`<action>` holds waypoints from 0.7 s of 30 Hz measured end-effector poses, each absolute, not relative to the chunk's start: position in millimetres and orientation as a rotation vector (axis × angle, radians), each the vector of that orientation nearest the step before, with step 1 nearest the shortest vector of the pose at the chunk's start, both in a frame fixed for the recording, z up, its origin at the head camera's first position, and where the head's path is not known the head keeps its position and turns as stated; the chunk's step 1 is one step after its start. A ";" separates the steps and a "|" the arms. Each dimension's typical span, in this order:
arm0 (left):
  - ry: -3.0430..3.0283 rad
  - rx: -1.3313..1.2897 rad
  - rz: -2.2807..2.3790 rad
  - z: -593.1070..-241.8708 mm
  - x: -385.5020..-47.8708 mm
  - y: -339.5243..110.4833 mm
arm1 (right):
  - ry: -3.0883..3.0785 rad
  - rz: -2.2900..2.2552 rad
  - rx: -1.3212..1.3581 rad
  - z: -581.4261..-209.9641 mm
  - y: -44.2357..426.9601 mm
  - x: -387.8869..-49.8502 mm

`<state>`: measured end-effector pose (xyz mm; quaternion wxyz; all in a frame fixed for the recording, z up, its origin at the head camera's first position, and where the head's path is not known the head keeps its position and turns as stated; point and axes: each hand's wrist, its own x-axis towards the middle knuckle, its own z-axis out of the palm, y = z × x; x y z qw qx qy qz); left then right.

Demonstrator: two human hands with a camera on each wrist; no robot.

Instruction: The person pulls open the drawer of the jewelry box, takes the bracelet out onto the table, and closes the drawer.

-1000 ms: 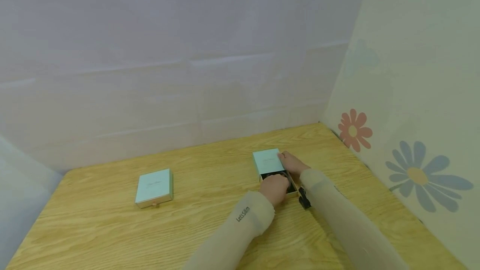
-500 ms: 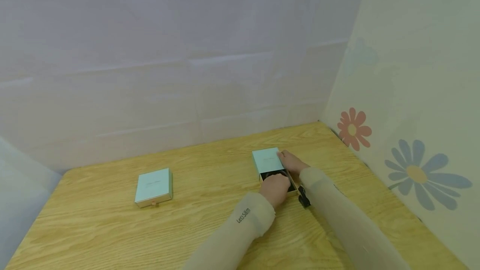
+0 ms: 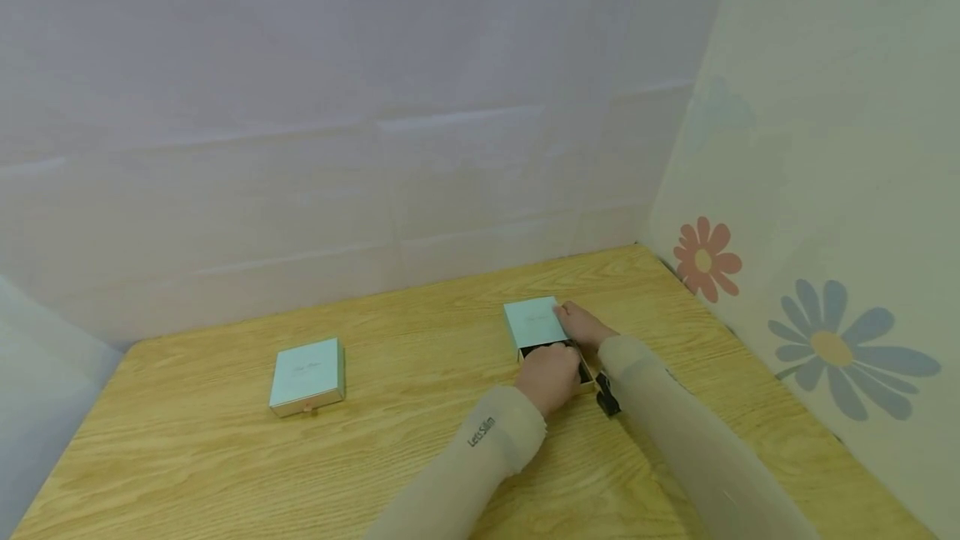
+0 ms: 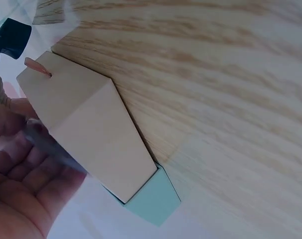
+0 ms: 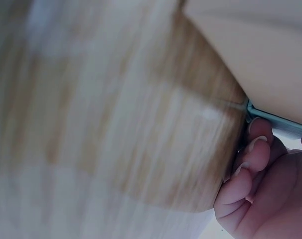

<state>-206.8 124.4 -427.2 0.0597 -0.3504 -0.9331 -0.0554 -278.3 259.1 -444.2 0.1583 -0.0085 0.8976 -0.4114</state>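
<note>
Fingers (image 4: pixel 4 122) of the left hand (image 3: pixel 550 377), nearer the drawer: curled, apparently pinching one dark-grey strip (image 4: pixel 49 144), long axis along the drawer's wall. Right hand (image 3: pixel 585 325): bent round the side of a mint-green, square cardboard box (image 3: pixel 536 322), right of centre; one pale, black-lined cardboard drawer (image 4: pixel 98 144) partly out, toward the frame's bottom. Boxes: two; second, closed mint-green cardboard box (image 3: pixel 306 372), left of frame.

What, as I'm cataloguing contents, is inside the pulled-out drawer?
In the drawer, an indistinct dark area shows beside the left hand; whatever lies beneath that hand or the teal cover is hidden.
</note>
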 end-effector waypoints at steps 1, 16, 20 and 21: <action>-2.822 -1.054 -0.172 -427.4 -206.7 124.2 | 2.564 -1.177 -0.025 -444.2 258.9 -278.1; -2.727 -0.968 -0.227 -421.9 -204.1 108.2 | 2.576 -1.199 -0.079 -443.5 260.7 -279.3; -2.684 -0.971 -0.232 -423.9 -203.8 103.3 | 2.577 -1.207 -0.071 -443.9 260.7 -278.5; -2.672 -0.971 -0.243 -424.4 -203.7 102.1 | 2.573 -1.215 -0.067 -444.4 260.8 -278.6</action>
